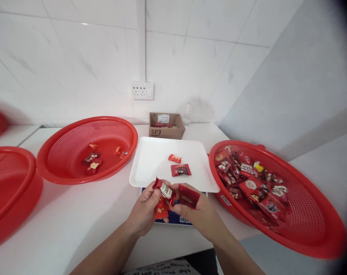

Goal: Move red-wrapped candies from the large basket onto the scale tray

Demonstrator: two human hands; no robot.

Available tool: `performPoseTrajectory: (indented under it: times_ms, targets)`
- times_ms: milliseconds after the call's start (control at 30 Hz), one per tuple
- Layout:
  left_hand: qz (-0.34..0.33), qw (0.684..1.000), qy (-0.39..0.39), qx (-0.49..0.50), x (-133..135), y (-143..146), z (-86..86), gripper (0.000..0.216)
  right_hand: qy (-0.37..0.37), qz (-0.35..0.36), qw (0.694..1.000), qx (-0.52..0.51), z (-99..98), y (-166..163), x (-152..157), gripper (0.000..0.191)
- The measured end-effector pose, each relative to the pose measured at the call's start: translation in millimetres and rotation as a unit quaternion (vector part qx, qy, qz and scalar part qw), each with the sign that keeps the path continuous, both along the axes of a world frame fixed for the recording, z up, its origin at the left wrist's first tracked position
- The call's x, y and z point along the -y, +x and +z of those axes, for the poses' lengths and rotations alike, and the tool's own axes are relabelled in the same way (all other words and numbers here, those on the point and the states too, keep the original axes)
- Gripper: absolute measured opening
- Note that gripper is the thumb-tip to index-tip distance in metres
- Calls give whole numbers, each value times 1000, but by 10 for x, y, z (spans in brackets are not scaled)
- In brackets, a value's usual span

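Observation:
My left hand is closed on several red snack packets, among them a small packet with a white label and an orange-red packet hanging below it. My right hand grips a dark red packet close beside them. Both hands are held together over the front edge of a white tray. On the tray lie a small orange-red packet and a red packet with a dark picture. Under the hands shows part of a blue panel.
At right, a red basket holds a heap of packets. To the left, another red basket has several packets in it, with a further red basket beside it. Behind the tray stands a cardboard box against the tiled wall.

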State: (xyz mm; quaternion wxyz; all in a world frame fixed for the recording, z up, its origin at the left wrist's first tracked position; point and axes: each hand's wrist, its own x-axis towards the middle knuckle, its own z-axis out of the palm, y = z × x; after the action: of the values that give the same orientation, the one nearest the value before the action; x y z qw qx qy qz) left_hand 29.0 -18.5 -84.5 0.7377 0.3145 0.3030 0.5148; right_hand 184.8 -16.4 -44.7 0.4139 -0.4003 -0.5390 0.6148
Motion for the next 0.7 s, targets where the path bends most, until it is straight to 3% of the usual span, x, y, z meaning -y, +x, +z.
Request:
performPoseTrajectory:
  times_ms: [100, 267, 467, 700]
  targets:
    - [9, 1000, 2, 0, 16, -1, -16, 50, 47, -29, 997, 58, -55, -63, 23, 34]
    - [-14, 1000, 15, -19, 21, -22, 18, 46, 190, -105, 965, 144, -112, -80, 19, 14]
    - [11, 999, 20, -35, 15, -43, 42, 33, 294, -130, 929, 185, -69, -46, -4, 18]
    - [-23, 998, 36, 43, 34, -60, 54, 28, 403, -147, 882, 197, -38, -22, 39, 30]
